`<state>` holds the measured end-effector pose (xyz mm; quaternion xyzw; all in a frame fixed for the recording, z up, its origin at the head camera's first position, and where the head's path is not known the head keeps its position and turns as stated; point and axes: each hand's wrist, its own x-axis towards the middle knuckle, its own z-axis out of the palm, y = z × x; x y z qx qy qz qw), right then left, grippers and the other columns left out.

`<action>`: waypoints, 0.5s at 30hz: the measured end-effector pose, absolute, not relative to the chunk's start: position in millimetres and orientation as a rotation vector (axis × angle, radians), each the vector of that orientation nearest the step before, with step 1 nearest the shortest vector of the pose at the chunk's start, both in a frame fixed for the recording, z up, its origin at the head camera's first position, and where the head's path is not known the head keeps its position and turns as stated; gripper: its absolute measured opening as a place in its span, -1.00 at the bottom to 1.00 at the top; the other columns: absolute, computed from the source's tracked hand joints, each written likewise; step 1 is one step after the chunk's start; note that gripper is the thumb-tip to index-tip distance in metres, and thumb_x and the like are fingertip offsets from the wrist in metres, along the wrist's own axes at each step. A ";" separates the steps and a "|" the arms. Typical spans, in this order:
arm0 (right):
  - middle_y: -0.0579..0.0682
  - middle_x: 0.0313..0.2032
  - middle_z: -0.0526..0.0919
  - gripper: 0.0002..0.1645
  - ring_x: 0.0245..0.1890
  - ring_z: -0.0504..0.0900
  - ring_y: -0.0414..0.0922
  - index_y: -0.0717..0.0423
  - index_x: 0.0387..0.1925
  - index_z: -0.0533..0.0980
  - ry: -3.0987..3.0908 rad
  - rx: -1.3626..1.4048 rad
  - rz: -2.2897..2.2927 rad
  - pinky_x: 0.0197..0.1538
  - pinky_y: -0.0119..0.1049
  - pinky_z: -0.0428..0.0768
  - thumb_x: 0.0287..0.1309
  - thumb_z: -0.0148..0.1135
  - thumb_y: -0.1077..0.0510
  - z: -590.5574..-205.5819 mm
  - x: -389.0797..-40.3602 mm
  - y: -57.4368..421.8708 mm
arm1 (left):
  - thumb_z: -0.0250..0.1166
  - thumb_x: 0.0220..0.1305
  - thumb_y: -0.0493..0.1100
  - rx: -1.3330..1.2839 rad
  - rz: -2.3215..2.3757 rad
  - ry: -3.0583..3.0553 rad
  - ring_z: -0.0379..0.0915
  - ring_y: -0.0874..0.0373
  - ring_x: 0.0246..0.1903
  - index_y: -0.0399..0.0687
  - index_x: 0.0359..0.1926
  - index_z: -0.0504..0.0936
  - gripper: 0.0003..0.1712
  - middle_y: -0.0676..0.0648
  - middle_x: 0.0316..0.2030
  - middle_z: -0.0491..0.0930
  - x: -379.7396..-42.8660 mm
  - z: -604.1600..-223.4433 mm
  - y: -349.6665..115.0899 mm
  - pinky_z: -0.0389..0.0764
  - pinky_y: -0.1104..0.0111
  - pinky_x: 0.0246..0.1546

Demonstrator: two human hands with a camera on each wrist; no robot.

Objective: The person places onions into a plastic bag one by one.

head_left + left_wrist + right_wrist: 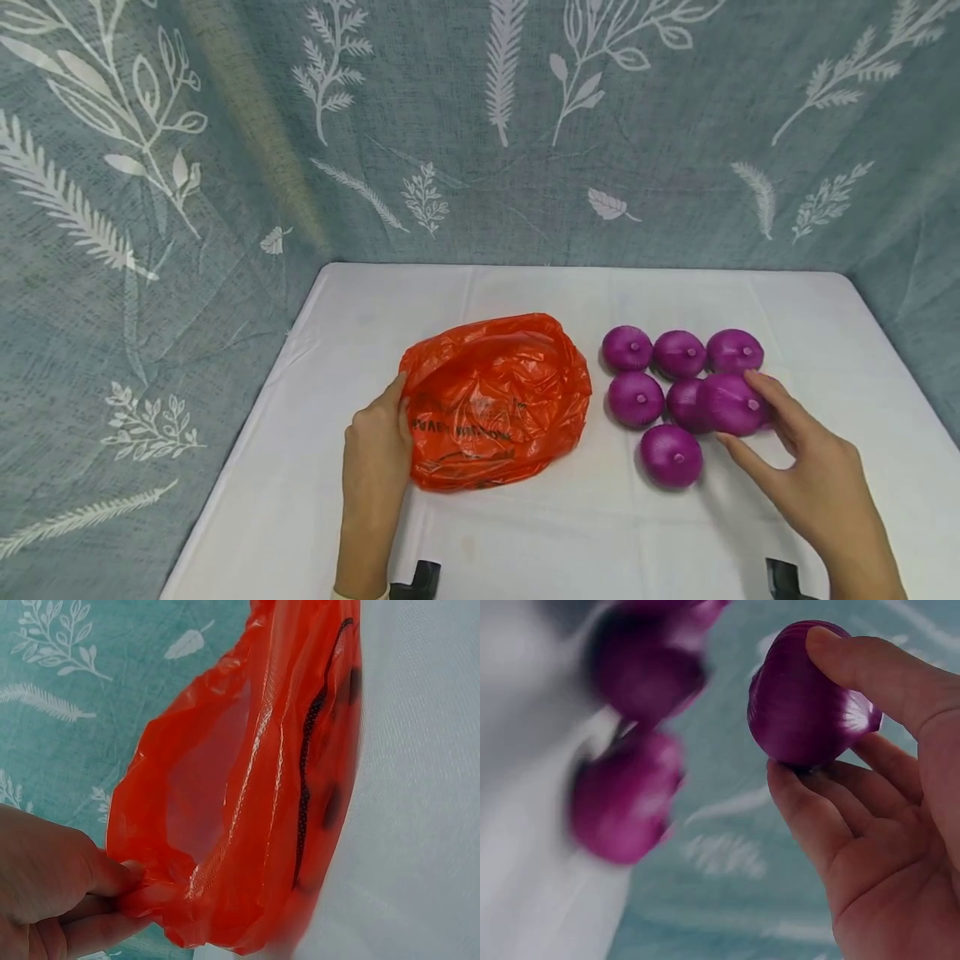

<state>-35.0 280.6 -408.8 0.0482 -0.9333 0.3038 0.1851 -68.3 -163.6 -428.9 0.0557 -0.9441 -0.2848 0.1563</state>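
On the left, your left hand (378,454) has the near-side rim of nothing else but the red plastic bag (498,408), its left edge pinched between thumb and fingers. The bag lies on the white-covered bench (525,546), just right of that hand and touching it, its long axis running roughly left to right, the right end angled slightly to the far side. From your left wrist, you can see the mouth gaping.

Across to the right, there's the key relation: the left column of loose onions (635,399) sits between the bag and the held onion (723,407). So your left hand is the nearer one to the bag, right at its rim, while your right hand (817,471) is well apart from it, grasping that onion between thumb and fingertips, stem end pointing right. It looks lifted above the others.

Now the count: one bag, one onion in your grip, and six others plainly showing: three in the far row, two in the middle row, one at the near side. A purple sliver by your right fingers may be another; you can't tell from here.
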 end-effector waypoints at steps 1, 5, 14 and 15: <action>0.28 0.31 0.61 0.13 0.26 0.67 -0.11 -0.18 0.54 0.41 -2.638 0.158 0.861 0.17 -0.82 0.34 -0.08 0.74 0.21 -402.9 -39.0 274.5 | 0.26 0.47 -0.43 0.160 -0.811 -2.702 0.74 -0.32 -0.02 -0.34 0.34 0.59 -0.54 -0.40 0.10 0.70 -68.4 -428.9 -163.7 0.76 -0.08 -0.08; 0.18 0.32 0.63 0.10 0.14 0.71 0.29 -0.28 0.55 0.38 -2.692 0.281 0.894 0.24 -0.61 0.50 0.00 0.72 0.11 -381.6 -56.0 249.4 | 0.27 0.46 -0.43 0.167 -0.809 -2.696 0.75 -0.32 -0.04 -0.34 0.33 0.60 -0.55 -0.41 0.07 0.71 -68.4 -429.4 -164.6 0.76 -0.08 -0.10; 0.10 0.28 0.67 0.02 -0.05 0.80 0.05 -0.03 0.55 0.32 -2.663 0.706 0.955 0.13 0.05 0.74 0.12 0.64 0.14 -347.5 -93.3 185.7 | 0.27 0.45 -0.44 0.168 -0.799 -2.697 0.74 -0.32 -0.02 -0.35 0.32 0.61 -0.55 -0.41 0.07 0.71 -67.8 -429.3 -163.5 0.76 -0.09 -0.06; 0.09 0.17 0.72 -0.01 -0.19 0.79 -0.02 -0.03 0.55 0.33 -2.669 0.740 0.957 0.04 -0.04 0.77 0.15 0.62 0.12 -345.3 -96.9 178.8 | 0.27 0.45 -0.43 0.168 -0.800 -2.699 0.74 -0.32 -0.02 -0.35 0.32 0.61 -0.56 -0.41 0.07 0.71 -68.0 -429.2 -162.7 0.76 -0.09 -0.06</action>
